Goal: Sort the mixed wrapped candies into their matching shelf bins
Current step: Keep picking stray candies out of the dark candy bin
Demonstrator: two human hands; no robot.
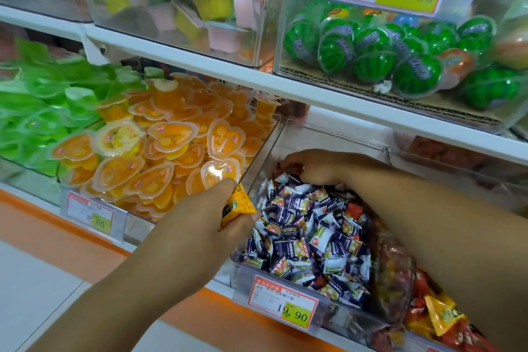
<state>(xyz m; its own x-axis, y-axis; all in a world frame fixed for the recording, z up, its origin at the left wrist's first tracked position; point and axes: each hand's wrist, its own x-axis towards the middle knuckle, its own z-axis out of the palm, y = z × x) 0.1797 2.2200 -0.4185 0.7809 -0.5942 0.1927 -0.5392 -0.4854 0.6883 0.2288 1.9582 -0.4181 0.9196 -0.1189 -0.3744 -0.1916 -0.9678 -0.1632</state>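
Left hand (200, 217) grips yellow-orange wrapped candies (239, 205) at the front-left corner of the clear plastic bin (258, 157) of purple-and-white wrapped candies (308, 231); right hand (317, 166) reaches among red wrappers (281, 170) at its back, grip indeterminate.

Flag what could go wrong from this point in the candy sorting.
1. The left hand grips yellow packets right by the clear divider; one may slip into the orange jelly cups or the purple-and-white candies.
2. The right hand reaches to the back of the heaped bin; its forearm lies low over the pile and could sweep candies over the front wall.
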